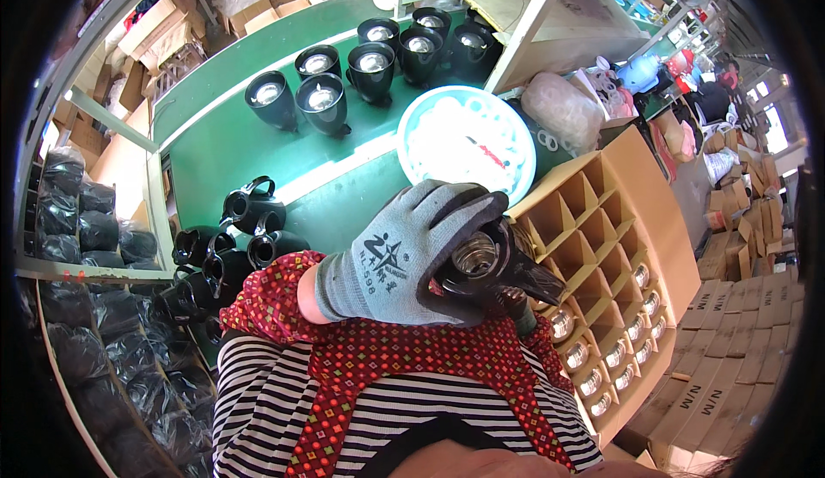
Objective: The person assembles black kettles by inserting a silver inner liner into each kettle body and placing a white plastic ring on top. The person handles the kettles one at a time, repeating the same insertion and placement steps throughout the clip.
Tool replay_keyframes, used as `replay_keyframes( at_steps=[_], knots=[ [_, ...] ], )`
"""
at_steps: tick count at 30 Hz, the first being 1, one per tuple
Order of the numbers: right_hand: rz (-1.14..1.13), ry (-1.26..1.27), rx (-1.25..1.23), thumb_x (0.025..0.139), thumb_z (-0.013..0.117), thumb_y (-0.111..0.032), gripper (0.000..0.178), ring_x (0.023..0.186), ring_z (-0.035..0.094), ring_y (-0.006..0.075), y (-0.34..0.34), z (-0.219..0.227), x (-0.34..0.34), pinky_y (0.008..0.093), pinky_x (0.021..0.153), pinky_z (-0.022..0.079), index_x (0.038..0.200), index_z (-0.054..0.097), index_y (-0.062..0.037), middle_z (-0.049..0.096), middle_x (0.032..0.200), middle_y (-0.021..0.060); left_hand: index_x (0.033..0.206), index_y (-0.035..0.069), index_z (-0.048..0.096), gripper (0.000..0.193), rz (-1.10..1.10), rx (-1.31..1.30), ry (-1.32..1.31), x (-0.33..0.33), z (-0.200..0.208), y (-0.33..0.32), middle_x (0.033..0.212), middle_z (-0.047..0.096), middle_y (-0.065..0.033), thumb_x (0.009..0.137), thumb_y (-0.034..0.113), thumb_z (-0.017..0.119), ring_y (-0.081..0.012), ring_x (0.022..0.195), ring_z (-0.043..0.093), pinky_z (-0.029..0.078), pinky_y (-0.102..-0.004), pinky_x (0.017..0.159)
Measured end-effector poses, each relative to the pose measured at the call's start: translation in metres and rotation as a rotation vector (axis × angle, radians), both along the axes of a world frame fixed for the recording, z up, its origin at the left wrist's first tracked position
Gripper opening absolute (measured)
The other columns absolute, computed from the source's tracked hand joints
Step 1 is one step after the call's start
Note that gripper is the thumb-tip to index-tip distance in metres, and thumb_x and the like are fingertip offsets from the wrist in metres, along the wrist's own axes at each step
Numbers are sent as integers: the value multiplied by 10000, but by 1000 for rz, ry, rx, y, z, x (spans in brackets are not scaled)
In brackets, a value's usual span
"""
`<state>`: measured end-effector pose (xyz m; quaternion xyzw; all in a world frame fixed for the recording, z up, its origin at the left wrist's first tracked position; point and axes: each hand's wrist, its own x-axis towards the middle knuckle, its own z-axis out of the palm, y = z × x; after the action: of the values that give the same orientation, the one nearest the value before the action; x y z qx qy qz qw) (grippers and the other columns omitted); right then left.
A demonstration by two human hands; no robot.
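My left hand (387, 259), in a grey glove with dark fingertips, is closed over a black jug (528, 278) just in front of my body. The jug lies tilted, its dark tapered part pointing right and a shiny silvery round opening (474, 256) showing beside my fingers. Of my right hand (522, 315), only a small gloved part shows below the jug, close to it; its fingers are hidden. Just beyond the jug stands a round white tub (460, 104) with pale rings in it. To the right, a divided cardboard box (574, 220) holds several silvery glass liners (615, 354).
Several black jugs with silvery insides (322, 100) stand on the green table (219, 138). More black jugs (249, 207) with handles lie at its left. Plastic-wrapped black goods (112, 332) fill the lower left. A shelf post (533, 27) rises behind the tub; stacked cartons (730, 340) stand right.
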<state>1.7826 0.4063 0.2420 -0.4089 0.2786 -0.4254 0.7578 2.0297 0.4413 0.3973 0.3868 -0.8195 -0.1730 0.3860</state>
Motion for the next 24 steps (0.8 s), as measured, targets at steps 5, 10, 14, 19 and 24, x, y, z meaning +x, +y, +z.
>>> replay_keyframes(
  at_steps=[5, 10, 14, 19, 24],
  knots=[
    [0, 14, 2, 1097, 529, -266, 488, 1268, 612, 291, 0, 4, -5, 420, 1081, 502, 1497, 474, 7, 584, 1424, 192, 1528, 24, 468, 1065, 5, 38, -23, 6, -1, 2, 1435, 530, -227, 675, 480, 915, -434, 1273, 560, 459, -517, 1080],
    [-14, 122, -100, 1102, 527, -262, 478, 1266, 612, 282, -12, 17, -8, 414, 1078, 500, 1492, 480, 11, 587, 1415, 192, 1554, 4, 424, 1129, 48, 35, 232, 30, -35, -2, 1464, 532, -228, 654, 422, 961, -419, 1326, 549, 444, -493, 1117],
    [-20, 862, -780, 1105, 525, -259, 471, 1264, 611, 274, -29, 41, -32, 409, 1075, 499, 1488, 485, 14, 590, 1409, 191, 1589, -10, 368, 1015, 101, 321, 819, 52, -94, -6, 1496, 547, -161, 760, 231, 904, -288, 1351, 554, 455, -417, 1125],
    [-5, 477, -1283, 631, 947, -186, 719, 1175, 576, 413, -31, 120, 66, 544, 989, 468, 1229, 574, -43, 603, 1259, 177, 1573, 59, 424, 810, -136, 572, 1762, 68, -174, -8, 1515, 552, -156, 992, 593, 604, -273, 1399, 517, 370, -415, 1194],
    [16, 570, -1676, 650, 887, -108, 386, 1085, 552, 379, -72, 98, 155, 562, 936, 479, 964, 661, -113, 562, 1010, 86, 1665, 95, 178, 977, 282, 614, 1681, 108, -182, 4, 1689, 241, -230, 986, 688, 554, -377, 1555, 275, 312, -516, 1226]
  ],
)
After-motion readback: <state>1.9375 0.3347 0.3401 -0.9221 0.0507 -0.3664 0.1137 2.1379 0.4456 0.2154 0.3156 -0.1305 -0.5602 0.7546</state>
